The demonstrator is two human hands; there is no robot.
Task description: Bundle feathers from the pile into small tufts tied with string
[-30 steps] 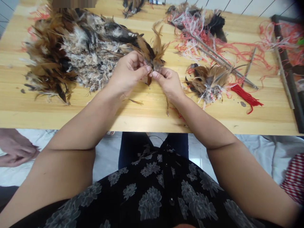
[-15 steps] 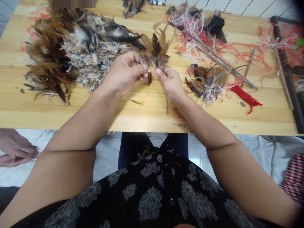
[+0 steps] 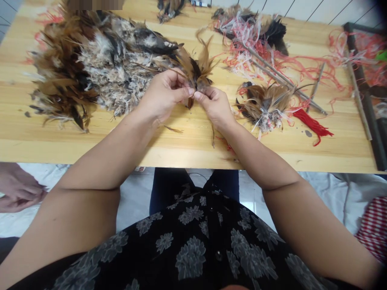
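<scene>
Between my two hands a small bunch of brown and dark feathers (image 3: 198,66) fans upward from the fingertips. My right hand (image 3: 217,104) is closed in a pinch on the base of this bunch. Thumb to fingers, my left hand (image 3: 171,93) pinches at the same base from the other side; whether it grips the quills or a separate feather is hidden by the fingers. A big pile of brown and grey fluffy feathers (image 3: 111,68) lies just beyond my left hand. To the right of my right hand rests a tied feather bundle (image 3: 266,106) with pale strips around its base.
Pink and white plastic strings (image 3: 242,36) tangle at the back, with thin sticks (image 3: 275,74) across them. Red yarn (image 3: 314,125) lies on the right of the wooden table (image 3: 90,147). A dark frame (image 3: 364,100) stands at the right end. Another person's hands (image 3: 21,187) show at lower left.
My left hand has moved right, bringing its fingertips up against those of my right hand at the base of the feather bunch. The bunch has tilted slightly left.
</scene>
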